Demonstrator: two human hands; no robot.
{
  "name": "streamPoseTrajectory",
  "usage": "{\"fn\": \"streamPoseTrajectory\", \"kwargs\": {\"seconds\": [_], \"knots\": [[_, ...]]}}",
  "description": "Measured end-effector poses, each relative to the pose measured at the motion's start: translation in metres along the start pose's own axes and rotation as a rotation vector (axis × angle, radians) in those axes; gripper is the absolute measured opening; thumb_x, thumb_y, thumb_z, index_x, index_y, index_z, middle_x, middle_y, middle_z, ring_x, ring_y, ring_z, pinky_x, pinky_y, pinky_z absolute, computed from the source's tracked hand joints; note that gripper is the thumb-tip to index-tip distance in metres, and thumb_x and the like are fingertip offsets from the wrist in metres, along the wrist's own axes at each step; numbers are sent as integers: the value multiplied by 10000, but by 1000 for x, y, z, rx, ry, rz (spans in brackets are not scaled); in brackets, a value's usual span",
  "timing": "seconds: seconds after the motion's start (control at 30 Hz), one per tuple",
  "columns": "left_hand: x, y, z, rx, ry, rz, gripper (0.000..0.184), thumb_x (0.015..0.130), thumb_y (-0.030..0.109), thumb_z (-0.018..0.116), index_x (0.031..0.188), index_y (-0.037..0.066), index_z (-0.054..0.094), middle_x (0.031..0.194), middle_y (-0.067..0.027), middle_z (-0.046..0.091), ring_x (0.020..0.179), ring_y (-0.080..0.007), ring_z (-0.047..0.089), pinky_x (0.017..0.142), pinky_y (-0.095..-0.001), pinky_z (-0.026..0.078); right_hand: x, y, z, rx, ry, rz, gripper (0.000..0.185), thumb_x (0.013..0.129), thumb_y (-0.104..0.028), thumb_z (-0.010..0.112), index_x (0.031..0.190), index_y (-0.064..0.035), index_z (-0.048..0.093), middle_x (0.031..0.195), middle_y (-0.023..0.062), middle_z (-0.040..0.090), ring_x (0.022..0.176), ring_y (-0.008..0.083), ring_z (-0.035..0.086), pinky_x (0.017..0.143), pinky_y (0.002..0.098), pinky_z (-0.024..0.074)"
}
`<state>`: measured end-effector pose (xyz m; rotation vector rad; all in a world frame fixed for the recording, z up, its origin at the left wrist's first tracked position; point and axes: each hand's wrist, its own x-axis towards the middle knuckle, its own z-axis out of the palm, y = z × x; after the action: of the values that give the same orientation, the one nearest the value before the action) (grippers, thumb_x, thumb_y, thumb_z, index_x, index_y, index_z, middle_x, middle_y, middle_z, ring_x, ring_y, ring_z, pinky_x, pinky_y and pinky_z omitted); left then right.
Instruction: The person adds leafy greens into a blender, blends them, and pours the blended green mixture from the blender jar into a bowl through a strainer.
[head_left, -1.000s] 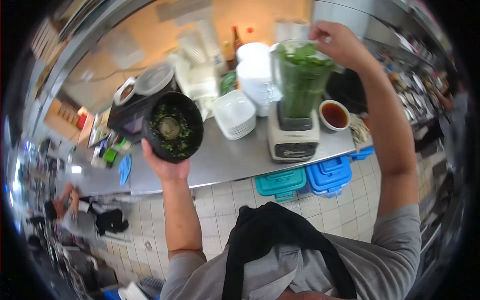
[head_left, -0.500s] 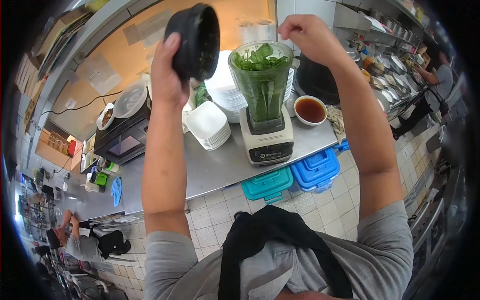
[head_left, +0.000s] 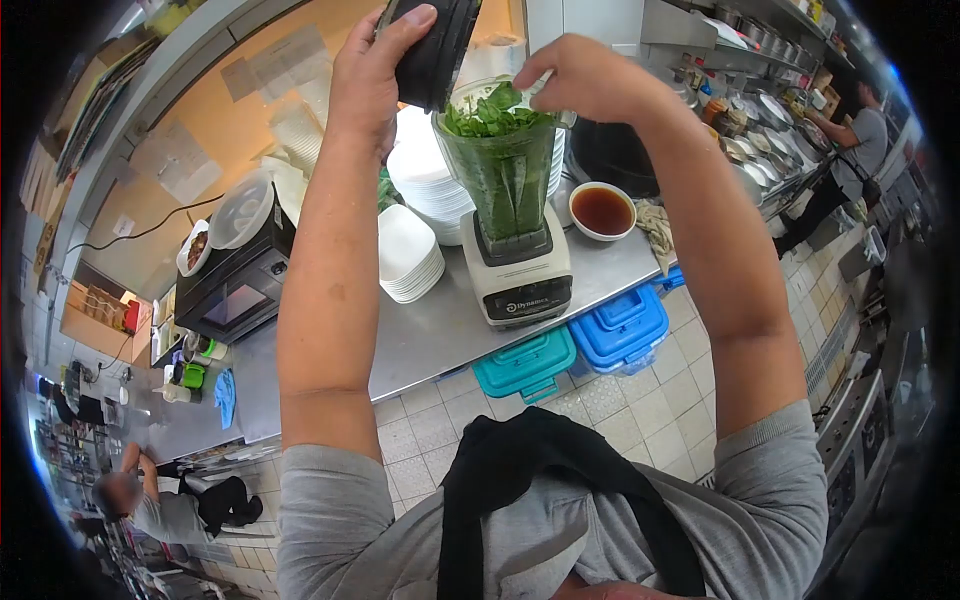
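A blender [head_left: 520, 270] stands on the steel counter, its clear jar [head_left: 505, 185] packed with green leaves [head_left: 495, 112] that pile up to the rim. My left hand [head_left: 372, 80] grips a black container [head_left: 437, 55], tipped on its side above the jar's left edge. Its inside faces away and is mostly hidden. Over the jar's right rim is my right hand [head_left: 590, 82], with thumb and forefinger apart beside the top leaves; the other fingers are curled.
Stacked white plates [head_left: 430, 180] and square bowls [head_left: 410, 250] stand left of the blender. A bowl of brown liquid [head_left: 602, 212] and a cloth [head_left: 655, 235] lie right. Lidded teal [head_left: 525, 362] and blue bins [head_left: 620, 325] sit below the counter edge. Two other people are farther off.
The black container has moved right and tilted over the jar. My right hand has come down and left to the leaves, its thumb and forefinger spreading. The view has shifted slightly.
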<state>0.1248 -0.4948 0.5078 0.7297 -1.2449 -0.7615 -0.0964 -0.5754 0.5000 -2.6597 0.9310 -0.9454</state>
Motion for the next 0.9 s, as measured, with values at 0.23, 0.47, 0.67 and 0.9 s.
{"fn": "streamPoseTrajectory", "kwargs": {"seconds": [0.23,0.47,0.67,0.9], "knots": [[13,-18,10,424,-141,88,716,691,351,826,1252,6,546,1077,-104,639,951,-161,624,844,-271,486,-28,15,-12,343,210,268,232,820,-209,669,959,-31,719,757,34,645,656,110,555,591,267,460],[15,-44,22,857,-309,67,854,602,423,845,1281,7,537,1157,-187,622,1077,-273,605,944,-348,466,-118,33,11,650,246,515,203,857,-200,672,953,-22,687,759,-10,630,634,51,516,548,208,409],[19,-36,24,1087,-345,133,878,576,457,827,1294,41,538,1190,-180,605,1099,-287,592,954,-372,459,-221,57,61,733,164,791,164,869,-208,660,912,-51,675,774,-17,640,647,52,538,554,200,412],[29,-26,26,1015,-511,-33,864,577,466,814,1290,60,543,1240,-183,566,1149,-308,555,971,-388,447,-324,77,101,797,104,1048,192,883,-239,651,935,-55,669,847,9,677,692,76,557,581,241,434]]}}
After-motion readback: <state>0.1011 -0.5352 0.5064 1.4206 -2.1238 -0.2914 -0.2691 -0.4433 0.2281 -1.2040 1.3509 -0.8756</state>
